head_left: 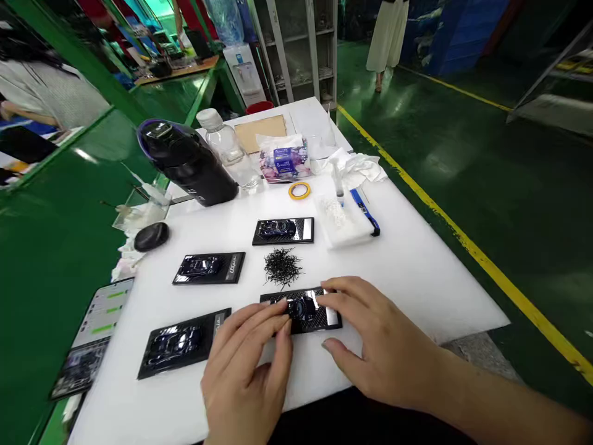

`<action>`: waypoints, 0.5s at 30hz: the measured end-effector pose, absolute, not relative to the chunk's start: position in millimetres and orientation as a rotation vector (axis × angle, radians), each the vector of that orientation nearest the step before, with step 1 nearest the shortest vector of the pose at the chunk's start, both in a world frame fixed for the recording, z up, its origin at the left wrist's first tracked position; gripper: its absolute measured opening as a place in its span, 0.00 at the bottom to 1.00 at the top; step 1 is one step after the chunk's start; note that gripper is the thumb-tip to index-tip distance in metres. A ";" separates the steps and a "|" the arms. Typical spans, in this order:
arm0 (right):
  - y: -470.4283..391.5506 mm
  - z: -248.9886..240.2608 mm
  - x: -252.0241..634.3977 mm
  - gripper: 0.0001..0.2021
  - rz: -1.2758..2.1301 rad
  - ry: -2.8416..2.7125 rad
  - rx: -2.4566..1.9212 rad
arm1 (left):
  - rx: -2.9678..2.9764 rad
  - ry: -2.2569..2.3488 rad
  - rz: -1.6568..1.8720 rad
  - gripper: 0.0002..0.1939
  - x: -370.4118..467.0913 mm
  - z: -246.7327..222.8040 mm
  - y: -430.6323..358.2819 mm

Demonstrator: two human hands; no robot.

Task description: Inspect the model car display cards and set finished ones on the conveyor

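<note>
1. Near the front edge of the white bench (417, 272) lies a black display plaque carrying a small glossy model car (302, 307).
2. The left hand (245, 364) rests its loosely spread fingers on the plaque's left end, pinching nothing.
3. The right hand (375, 340) is spread too, its fingertips touching the plaque's right end.
4. Just behind the plaque sits a heap of fine black slivers (282, 266). Three similar plaques (209, 267) lie behind and to the left.
5. The plaque looks light, thin and stiff, and the car glossy, probably slippery and easily marked. The plaque's short ends seem the safer hold.
</note>
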State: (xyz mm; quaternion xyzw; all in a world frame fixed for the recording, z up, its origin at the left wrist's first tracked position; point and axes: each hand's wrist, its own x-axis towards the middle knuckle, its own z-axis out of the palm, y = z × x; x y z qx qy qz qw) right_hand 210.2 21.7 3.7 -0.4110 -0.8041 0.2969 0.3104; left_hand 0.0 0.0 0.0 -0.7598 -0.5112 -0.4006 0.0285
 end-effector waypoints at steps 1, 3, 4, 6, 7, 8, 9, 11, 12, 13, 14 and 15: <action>20.4 0.2 208.8 0.21 0.751 -2.155 -1.078 | -2.347 -1.581 -1.196 0.10 2.9 -2.2 1.2; 18.2 -5.9 206.4 0.20 0.702 -2.200 -1.069 | -2.356 -1.586 -1.133 0.10 7.6 -6.0 3.0; 17.5 -8.0 205.7 0.20 0.687 -2.213 -1.067 | -2.361 -1.587 -1.110 0.10 9.1 -7.2 3.5; 16.8 -10.3 205.2 0.19 0.683 -2.215 -1.073 | -2.375 -1.588 -1.082 0.11 10.3 -8.4 3.7; 16.8 -10.6 205.4 0.19 0.685 -2.216 -1.072 | -2.386 -1.584 -1.074 0.11 10.3 -8.5 3.6; 17.1 -10.4 205.7 0.19 0.680 -2.219 -1.064 | -2.398 -1.580 -1.064 0.11 10.1 -8.5 3.5; 17.5 -10.0 206.1 0.19 0.675 -2.225 -1.052 | -2.408 -1.573 -1.056 0.11 9.9 -8.6 3.5; 18.4 -8.9 206.8 0.20 0.658 -2.243 -1.028 | -2.415 -1.571 -1.038 0.11 9.7 -9.0 3.8; 18.8 -8.3 207.1 0.20 0.651 -2.258 -1.023 | -2.413 -1.576 -1.032 0.11 9.8 -9.5 4.0; 19.1 -7.7 207.2 0.20 0.644 -2.273 -1.021 | -2.408 -1.585 -1.028 0.10 9.9 -10.0 4.2; 19.5 -7.2 207.3 0.20 0.638 -2.290 -1.023 | -2.402 -1.597 -1.030 0.10 10.0 -10.4 4.4; 19.7 -6.7 207.3 0.20 0.629 -2.308 -1.027 | -2.397 -1.608 -1.034 0.10 10.1 -10.7 4.5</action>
